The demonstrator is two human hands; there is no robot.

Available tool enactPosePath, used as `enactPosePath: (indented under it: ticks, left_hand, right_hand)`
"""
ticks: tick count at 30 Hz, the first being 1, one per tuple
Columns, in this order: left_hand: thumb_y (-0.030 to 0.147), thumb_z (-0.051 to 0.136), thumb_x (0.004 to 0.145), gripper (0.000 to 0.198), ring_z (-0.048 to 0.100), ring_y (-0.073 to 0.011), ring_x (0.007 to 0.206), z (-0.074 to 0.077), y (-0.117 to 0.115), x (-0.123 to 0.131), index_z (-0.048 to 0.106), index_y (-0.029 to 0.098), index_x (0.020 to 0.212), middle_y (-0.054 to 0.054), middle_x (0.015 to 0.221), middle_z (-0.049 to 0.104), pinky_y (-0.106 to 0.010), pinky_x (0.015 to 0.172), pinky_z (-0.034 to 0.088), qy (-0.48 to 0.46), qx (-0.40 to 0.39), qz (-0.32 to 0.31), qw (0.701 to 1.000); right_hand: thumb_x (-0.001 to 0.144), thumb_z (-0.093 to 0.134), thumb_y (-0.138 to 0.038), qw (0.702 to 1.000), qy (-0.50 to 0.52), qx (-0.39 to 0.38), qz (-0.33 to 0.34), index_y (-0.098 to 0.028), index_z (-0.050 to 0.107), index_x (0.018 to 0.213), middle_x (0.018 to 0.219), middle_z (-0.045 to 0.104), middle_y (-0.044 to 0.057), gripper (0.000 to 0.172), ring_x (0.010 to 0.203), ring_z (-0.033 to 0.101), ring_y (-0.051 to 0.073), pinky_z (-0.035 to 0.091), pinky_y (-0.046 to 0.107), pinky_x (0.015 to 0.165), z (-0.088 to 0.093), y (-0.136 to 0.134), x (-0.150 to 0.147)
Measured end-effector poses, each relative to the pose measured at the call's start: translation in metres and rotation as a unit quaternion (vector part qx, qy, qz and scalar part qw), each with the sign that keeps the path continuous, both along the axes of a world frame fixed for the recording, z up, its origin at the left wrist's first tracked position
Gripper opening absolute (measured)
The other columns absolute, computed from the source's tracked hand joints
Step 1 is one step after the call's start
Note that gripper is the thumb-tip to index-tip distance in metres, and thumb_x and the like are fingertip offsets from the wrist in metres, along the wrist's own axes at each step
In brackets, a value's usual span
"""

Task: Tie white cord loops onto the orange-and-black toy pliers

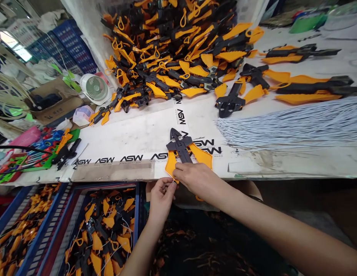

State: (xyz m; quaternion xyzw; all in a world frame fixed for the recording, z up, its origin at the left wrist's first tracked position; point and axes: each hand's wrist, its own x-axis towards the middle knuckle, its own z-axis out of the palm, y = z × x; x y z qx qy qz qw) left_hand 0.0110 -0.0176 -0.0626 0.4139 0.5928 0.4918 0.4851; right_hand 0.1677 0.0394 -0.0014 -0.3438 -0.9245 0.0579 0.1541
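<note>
A black plastic toy piece with orange wings (180, 147) lies at the table's front edge, its pointed black end facing away from me. My right hand (197, 178) rests over its near end, fingers closed on the toy by the orange left wing. Close beside it, my left hand (164, 195) pinches at the near tip of that wing, just off the table edge. Whatever thin thing sits between the left fingertips is too small to make out. The toy's near end is hidden under my right hand.
A large heap of similar black and orange toys (167, 57) fills the back. Pale thin strings (293, 124) lie in a bundle at right. A small fan (95, 89) stands at left. Blue crates (137, 214) of toys sit below the table (132, 136).
</note>
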Motion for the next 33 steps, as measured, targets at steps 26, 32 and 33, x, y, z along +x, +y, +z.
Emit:
enactPosePath:
  ticks: [26,32,33]
  left_hand:
    - [0.050,0.074,0.078,0.035,0.047,-0.0105,0.051,0.056,-0.040,-0.056,0.064,0.017,0.074,0.002,0.053,0.053,-0.022,0.052,0.037,-0.089,-0.036,-0.096,0.991]
    - [0.049,0.080,0.072,0.033,0.045,-0.0084,0.047,0.049,-0.024,-0.038,0.070,0.018,0.076,0.004,0.054,0.050,-0.020,0.046,0.040,-0.164,-0.002,-0.027,0.986]
    - [0.050,0.080,0.071,0.033,0.046,-0.0087,0.048,0.047,-0.020,-0.036,0.071,0.019,0.077,0.003,0.056,0.052,-0.020,0.047,0.042,-0.149,0.009,-0.003,0.989]
  right_hand:
    - [0.098,0.056,-0.018,0.913,0.356,-0.188,0.069,-0.022,0.066,0.115,0.109,0.071,0.004,0.020,0.098,0.066,0.016,0.053,0.030,0.087,-0.007,-0.036,-0.018]
    - [0.093,0.061,-0.026,0.754,0.480,-0.447,-0.029,-0.017,0.066,0.091,0.063,0.059,-0.004,0.011,0.054,0.056,0.010,0.043,0.019,0.051,-0.010,-0.048,-0.033]
    - [0.092,0.061,-0.026,0.725,0.495,-0.477,-0.040,-0.017,0.064,0.091,0.062,0.058,-0.005,0.010,0.053,0.055,0.009,0.042,0.018,0.050,-0.011,-0.046,-0.035]
